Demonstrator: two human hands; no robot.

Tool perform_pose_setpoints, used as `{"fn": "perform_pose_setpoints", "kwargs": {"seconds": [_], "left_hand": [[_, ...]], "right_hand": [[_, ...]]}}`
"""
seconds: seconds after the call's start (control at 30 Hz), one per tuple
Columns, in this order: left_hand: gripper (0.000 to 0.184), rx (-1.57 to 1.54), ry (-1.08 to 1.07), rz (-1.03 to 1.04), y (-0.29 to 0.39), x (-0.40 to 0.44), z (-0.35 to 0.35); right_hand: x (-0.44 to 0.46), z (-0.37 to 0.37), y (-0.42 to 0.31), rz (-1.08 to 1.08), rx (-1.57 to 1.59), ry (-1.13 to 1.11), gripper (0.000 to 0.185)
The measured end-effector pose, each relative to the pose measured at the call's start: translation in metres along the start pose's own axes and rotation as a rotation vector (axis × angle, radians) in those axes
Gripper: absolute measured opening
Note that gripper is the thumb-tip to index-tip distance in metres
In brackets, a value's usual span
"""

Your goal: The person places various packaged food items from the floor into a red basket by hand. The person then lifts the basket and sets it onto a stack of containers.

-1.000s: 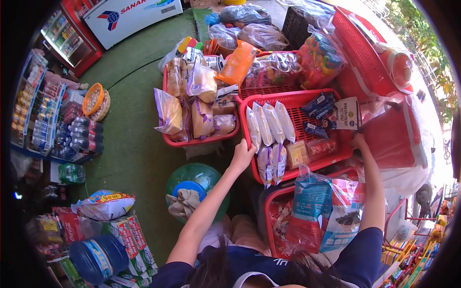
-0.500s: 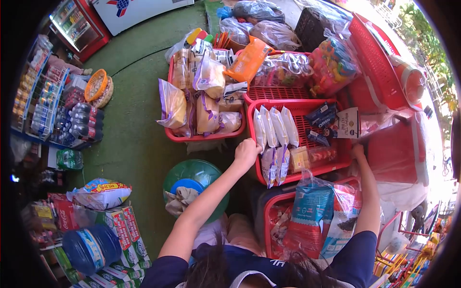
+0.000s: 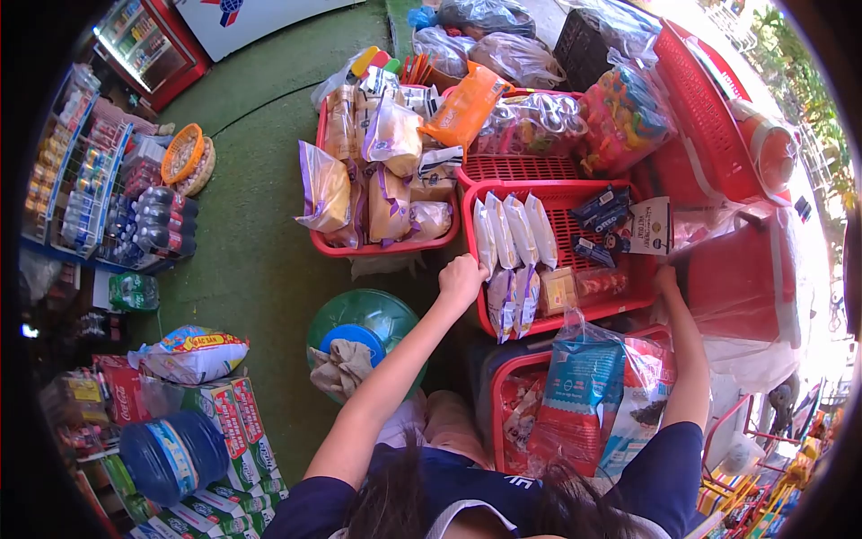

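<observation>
A red plastic basket (image 3: 561, 188) holds white snack packs (image 3: 521, 229) in a row, purple-and-white packs (image 3: 513, 304), a square yellowish pack (image 3: 560, 291), dark blue Oreo packs (image 3: 602, 220) and a white-and-grey pouch (image 3: 650, 225). My left hand (image 3: 461, 279) is closed around the basket's left rim, beside the purple-and-white packs. At the opposite end, my right hand (image 3: 665, 281) grips the right side, its fingers partly hidden. Below sits another red basket (image 3: 499, 422) with a blue-and-red bag (image 3: 584, 386) in it.
A red basket of bread packs (image 3: 386, 246) stands at the left of mine. Beyond mine is a red basket (image 3: 516, 168) with wrapped goods. A large green bottle (image 3: 364, 310) with a cloth on it stands near my left forearm. Stacked red baskets (image 3: 705, 108) rise at the right.
The view has shifted slightly, so most things appear a little higher in it. Both hands keep their places on the basket.
</observation>
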State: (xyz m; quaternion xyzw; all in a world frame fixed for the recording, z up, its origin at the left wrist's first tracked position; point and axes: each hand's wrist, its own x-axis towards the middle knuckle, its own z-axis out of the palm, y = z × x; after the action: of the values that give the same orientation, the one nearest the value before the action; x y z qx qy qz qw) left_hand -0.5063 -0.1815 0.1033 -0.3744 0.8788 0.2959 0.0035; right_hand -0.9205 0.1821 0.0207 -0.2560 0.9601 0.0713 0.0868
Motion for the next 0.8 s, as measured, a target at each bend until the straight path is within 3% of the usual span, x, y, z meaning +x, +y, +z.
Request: {"fn": "perform_pose_setpoints", "kwargs": {"seconds": [0.17, 0.23, 0.27, 0.33, 0.37, 0.43, 0.5, 0.57, 0.63, 0.7, 0.77, 0.8], "left_hand": [[0.036, 0.025, 0.001, -0.054, 0.003, 0.000, 0.002], [0.035, 0.066, 0.035, -0.008, 0.003, 0.003, 0.007], [0.036, 0.054, 0.020, -0.035, 0.004, 0.002, 0.007], [0.037, 0.048, -0.012, -0.071, 0.002, 0.003, 0.007], [0.037, 0.050, -0.008, -0.078, 0.001, 0.006, 0.008], [0.038, 0.027, -0.046, -0.014, -0.004, 0.008, 0.009], [0.042, 0.055, -0.221, -0.009, -0.001, 0.002, -0.013], [0.039, 0.059, -0.095, 0.045, -0.001, -0.024, -0.045], [0.038, -0.174, 0.092, 0.244, -0.028, -0.053, -0.079], [0.031, -0.225, 0.327, 0.330, -0.057, -0.102, -0.125], [0.028, -0.222, 0.339, 0.241, -0.098, -0.149, -0.157], [0.028, -0.238, 0.363, 0.167, -0.120, -0.169, -0.166]], "right_hand": [[-0.011, -0.008, -0.014, 0.103, 0.112, 0.040, 0.018], [-0.005, -0.007, -0.016, -0.131, -0.281, -0.084, 0.020], [0.016, 0.020, 0.022, -0.131, -0.279, -0.084, 0.020], [0.060, 0.069, 0.059, -0.549, -0.858, -0.352, 0.032], [0.017, 0.028, 0.061, -0.556, -0.858, -0.349, 0.032], [-0.036, -0.102, -0.070, -0.090, -0.229, -0.660, 0.039], [-0.072, -0.151, -0.089, -0.240, -0.051, -0.524, 0.040], [-0.145, -0.213, -0.129, -0.413, 0.254, -0.122, 0.036], [-0.201, -0.259, -0.150, -0.491, 0.444, -0.033, 0.040], [-0.263, -0.287, -0.158, -0.391, 0.612, -0.029, 0.041], [-0.315, -0.297, -0.156, -0.494, 0.545, 0.179, 0.045], [-0.338, -0.299, -0.157, -0.390, 0.602, 0.211, 0.046]]}}
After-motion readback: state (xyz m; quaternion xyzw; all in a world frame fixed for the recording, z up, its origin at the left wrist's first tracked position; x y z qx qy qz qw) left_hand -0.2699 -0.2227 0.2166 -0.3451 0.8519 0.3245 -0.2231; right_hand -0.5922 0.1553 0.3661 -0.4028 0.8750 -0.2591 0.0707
